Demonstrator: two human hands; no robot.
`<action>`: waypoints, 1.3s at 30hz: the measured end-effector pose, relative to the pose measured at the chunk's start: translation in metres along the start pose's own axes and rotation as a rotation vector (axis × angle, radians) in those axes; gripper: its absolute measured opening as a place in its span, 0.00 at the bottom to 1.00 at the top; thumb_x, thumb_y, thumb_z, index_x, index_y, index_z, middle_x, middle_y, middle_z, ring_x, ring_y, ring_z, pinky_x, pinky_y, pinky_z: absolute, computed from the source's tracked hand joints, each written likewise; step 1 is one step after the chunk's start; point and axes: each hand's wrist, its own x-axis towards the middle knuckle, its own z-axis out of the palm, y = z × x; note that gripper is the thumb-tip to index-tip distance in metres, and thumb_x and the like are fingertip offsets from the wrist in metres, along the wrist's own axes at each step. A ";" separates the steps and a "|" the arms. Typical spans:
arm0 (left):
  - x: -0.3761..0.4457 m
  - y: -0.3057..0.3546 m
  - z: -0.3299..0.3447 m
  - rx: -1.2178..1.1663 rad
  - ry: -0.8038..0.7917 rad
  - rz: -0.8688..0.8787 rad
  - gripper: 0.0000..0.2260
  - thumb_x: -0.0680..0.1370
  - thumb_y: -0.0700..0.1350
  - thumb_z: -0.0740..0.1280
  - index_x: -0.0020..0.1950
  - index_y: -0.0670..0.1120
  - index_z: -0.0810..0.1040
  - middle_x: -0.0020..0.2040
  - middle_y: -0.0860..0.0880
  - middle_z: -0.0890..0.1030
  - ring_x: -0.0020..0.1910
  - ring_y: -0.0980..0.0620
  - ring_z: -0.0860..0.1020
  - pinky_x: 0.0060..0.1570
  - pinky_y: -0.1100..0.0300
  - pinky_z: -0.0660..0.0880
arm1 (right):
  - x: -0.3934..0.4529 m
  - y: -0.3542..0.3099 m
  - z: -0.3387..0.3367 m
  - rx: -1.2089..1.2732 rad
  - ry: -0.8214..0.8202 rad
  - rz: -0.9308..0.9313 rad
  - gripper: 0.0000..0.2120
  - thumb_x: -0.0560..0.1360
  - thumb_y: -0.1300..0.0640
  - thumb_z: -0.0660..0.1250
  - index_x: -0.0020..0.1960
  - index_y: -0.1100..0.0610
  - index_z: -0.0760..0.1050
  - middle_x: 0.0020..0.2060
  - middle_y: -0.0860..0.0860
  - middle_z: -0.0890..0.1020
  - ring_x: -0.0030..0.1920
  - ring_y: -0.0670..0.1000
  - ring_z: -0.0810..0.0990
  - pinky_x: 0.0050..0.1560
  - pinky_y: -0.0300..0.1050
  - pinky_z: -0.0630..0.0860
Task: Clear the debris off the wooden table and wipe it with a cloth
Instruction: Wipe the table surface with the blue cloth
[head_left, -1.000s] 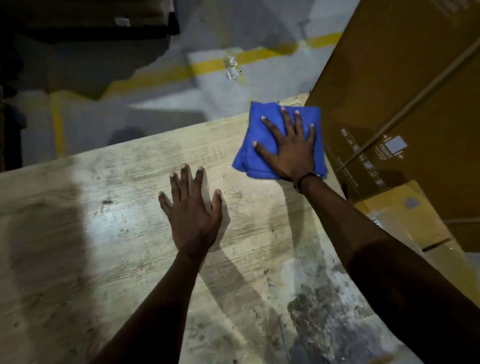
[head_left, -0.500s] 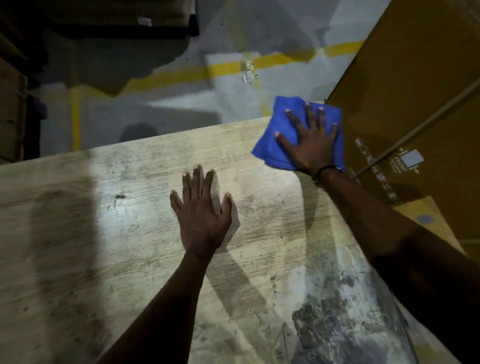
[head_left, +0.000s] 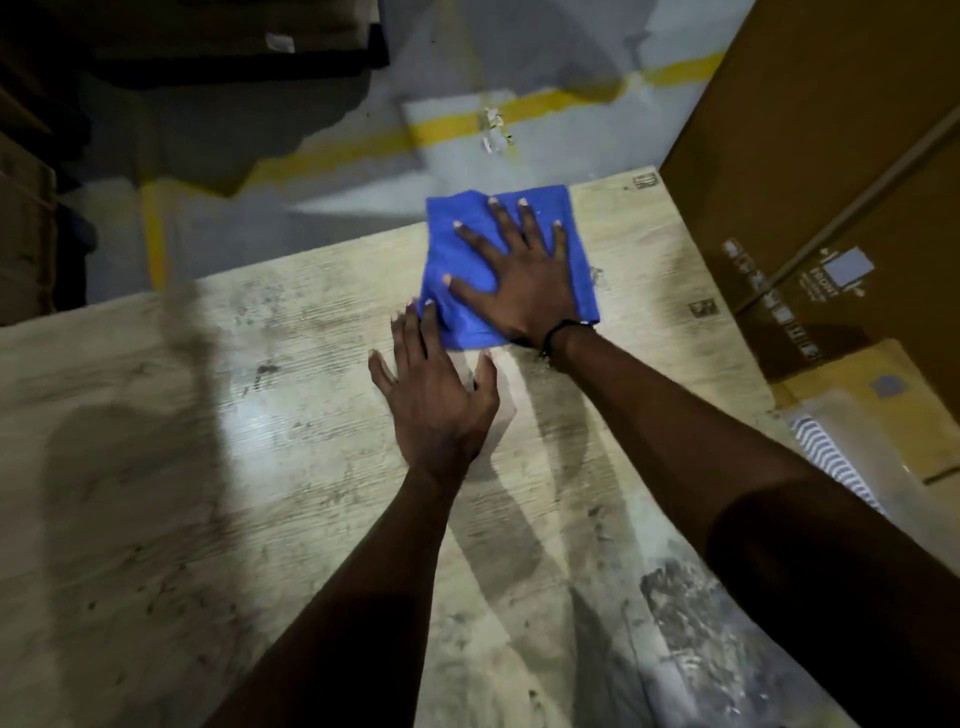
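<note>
The wooden table (head_left: 218, 467) is looking pretty rough: pale, streaky grain, grey smudges all over, and a dark, crusty patch (head_left: 691, 603) at the corner nearest the person. One bright glare spot is sitting on the boards just left of the left hand (head_left: 434, 395).

The blue cloth (head_left: 452, 249) is lying folded into a soft, roughly square pad right at the table's far edge, a bit of it hanging past that edge. The right hand (head_left: 524, 280) is pressing down flat on top of it, all 5 fingers (head_left: 475, 244) spread wide and straight, tips reaching almost to the cloth's far hem, so the cloth is showing around them on the left and far sides. A thin black band (head_left: 563, 330) is circling that wrist.

The left hand is lying palm-down on bare wood just nearer than the cloth, fingers straight and fairly close together, with 2 fingertips touching or overlapping the cloth's near left corner.

A big brown cardboard box (head_left: 810, 156), smooth with printed labels, is standing against the table's right side. Beyond the table's far edge, grey concrete floor with a worn yellow line (head_left: 457, 119) is showing.
</note>
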 end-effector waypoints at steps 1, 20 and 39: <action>0.000 0.000 -0.001 0.014 -0.008 0.000 0.37 0.80 0.61 0.61 0.85 0.44 0.58 0.84 0.46 0.61 0.84 0.45 0.56 0.79 0.35 0.51 | -0.003 0.012 -0.004 -0.012 0.020 0.072 0.36 0.76 0.24 0.53 0.82 0.35 0.62 0.85 0.47 0.57 0.85 0.59 0.53 0.80 0.69 0.46; -0.050 -0.119 -0.062 0.084 -0.126 0.120 0.31 0.84 0.66 0.54 0.85 0.57 0.56 0.87 0.48 0.51 0.86 0.44 0.50 0.80 0.34 0.48 | -0.130 0.001 -0.029 -0.033 0.038 0.378 0.36 0.79 0.26 0.52 0.83 0.36 0.57 0.86 0.51 0.55 0.85 0.61 0.52 0.80 0.73 0.49; -0.063 -0.123 -0.073 0.018 -0.126 0.118 0.31 0.84 0.66 0.55 0.85 0.55 0.59 0.87 0.47 0.53 0.86 0.43 0.50 0.80 0.32 0.46 | -0.362 -0.063 -0.033 -0.112 -0.019 0.257 0.34 0.81 0.29 0.59 0.84 0.38 0.58 0.86 0.48 0.52 0.86 0.56 0.46 0.80 0.70 0.50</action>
